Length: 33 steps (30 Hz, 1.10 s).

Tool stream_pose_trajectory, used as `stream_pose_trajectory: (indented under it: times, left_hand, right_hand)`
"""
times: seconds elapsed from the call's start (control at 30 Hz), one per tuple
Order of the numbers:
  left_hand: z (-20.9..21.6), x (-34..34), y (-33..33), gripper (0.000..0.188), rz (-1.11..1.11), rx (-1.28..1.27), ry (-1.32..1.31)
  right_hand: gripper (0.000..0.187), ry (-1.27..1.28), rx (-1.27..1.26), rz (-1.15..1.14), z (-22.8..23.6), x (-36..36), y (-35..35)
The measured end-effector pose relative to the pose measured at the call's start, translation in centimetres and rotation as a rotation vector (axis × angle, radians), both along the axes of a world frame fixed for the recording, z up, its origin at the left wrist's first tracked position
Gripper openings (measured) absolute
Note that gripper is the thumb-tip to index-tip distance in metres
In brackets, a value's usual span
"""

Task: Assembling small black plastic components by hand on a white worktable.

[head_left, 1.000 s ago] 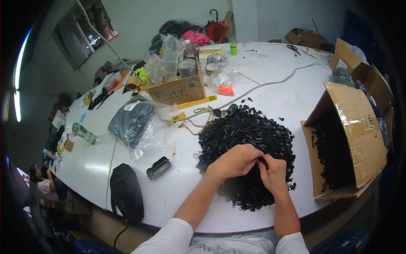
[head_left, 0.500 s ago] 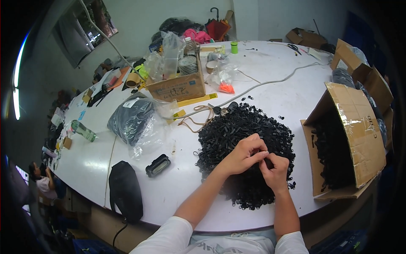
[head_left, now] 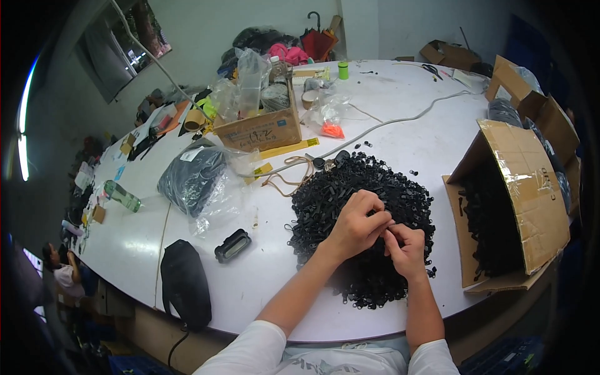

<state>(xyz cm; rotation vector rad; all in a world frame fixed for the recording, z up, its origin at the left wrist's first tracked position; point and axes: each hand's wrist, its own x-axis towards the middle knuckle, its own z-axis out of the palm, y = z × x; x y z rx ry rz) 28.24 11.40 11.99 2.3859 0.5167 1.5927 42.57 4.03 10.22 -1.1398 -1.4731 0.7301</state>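
Note:
A wide heap of small black looped pieces that look like zipper pulls [head_left: 325, 200] lies on the white table in front of me. Over the middle of this heap, my left hand [head_left: 357, 226] is closed, thumb and index finger pinched together. My right hand [head_left: 406, 249] meets it there, its fingertips pinched against those of the left. Whatever sits between the fingertips is hidden or too small to name. To the right, a cardboard box [head_left: 531, 194] lies on its side, with more of the black pieces inside its opening.
Left of the heap lie a black pouch [head_left: 185, 284], a small black oval case [head_left: 233, 245] and a plastic-wrapped dark bundle [head_left: 195, 175]. Farther back stand a filled carton [head_left: 265, 128] and a green jar [head_left: 343, 70]. A grey cable [head_left: 400, 123] crosses the table. Another person [head_left: 67, 275] sits far left.
Both hands stay over the heap with fingertips together. My left hand has turned slightly and its knuckles shifted a little left. The whole view has moved slightly.

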Motion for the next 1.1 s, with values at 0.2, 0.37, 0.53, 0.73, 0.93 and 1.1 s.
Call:
stream_pose_trajectory:
  times: [0.2, 0.37, 0.53, 0.73, 0.93, 1.1]
  left_hand:
    - [0.0, -0.9, 0.2, 0.013, -0.225, -0.131, 0.091]
    - [0.2, -1.8, 0.6, 0.014, -0.165, -0.386, 0.215]
    - [0.5, -2.6, 0.9, 0.034, -0.274, -0.453, 0.414]
    - [0.3, -2.8, 0.6, 0.038, -0.346, -0.562, 0.460]
    - [0.1, -4.4, 2.6, 0.034, -0.245, -0.398, 0.329]
    - [1.1, -5.2, 2.3, 0.036, -0.165, -0.367, 0.305]
  right_hand:
    - [0.004, -0.340, 0.392, -0.078, -0.4, -0.2, 0.7]
    - [0.009, -0.435, 0.464, -0.130, -1.3, -0.1, 1.1]
    - [0.015, -0.508, 0.531, -0.089, -1.8, 0.1, 1.5]
    - [0.015, -0.533, 0.573, -0.077, -1.9, 0.1, 1.1]
    - [0.012, -0.573, 0.664, -0.096, -1.4, 0.5, 1.0]
    - [0.014, -0.459, 0.562, -0.205, -1.1, -1.1, 1.2]
